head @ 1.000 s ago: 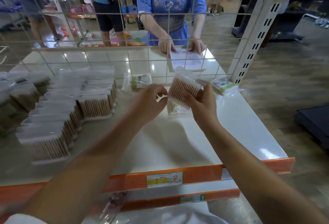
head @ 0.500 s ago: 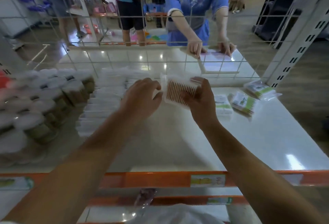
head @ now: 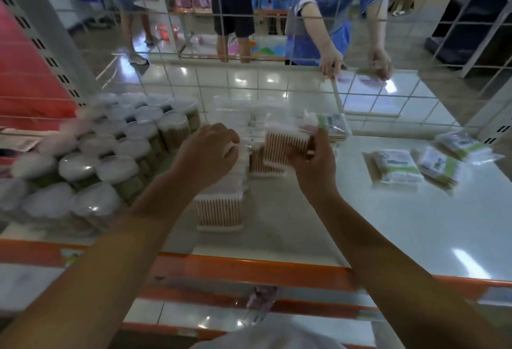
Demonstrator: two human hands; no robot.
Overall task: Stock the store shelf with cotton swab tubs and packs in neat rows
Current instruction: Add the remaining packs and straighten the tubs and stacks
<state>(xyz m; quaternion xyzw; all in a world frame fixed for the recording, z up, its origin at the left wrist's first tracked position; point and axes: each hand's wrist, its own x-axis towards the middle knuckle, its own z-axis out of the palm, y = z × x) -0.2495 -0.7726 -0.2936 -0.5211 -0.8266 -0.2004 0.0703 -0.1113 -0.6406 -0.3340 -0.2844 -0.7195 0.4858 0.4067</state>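
While my right hand [head: 314,164] grips a clear pack of cotton swabs [head: 285,145] by its right edge, thumb and fingers curled round it, the pack hangs upright just above the white shelf [head: 360,218]. It sits right of the row of swab packs [head: 221,204]. My left hand [head: 206,154] rests on top of that row, fingers loosely bent, holding nothing. Round tubs [head: 119,160] crowd left of the row. Green-labelled packs [head: 396,167] lie flat, well right of it. Behind the row stands a wire grid [head: 277,82].
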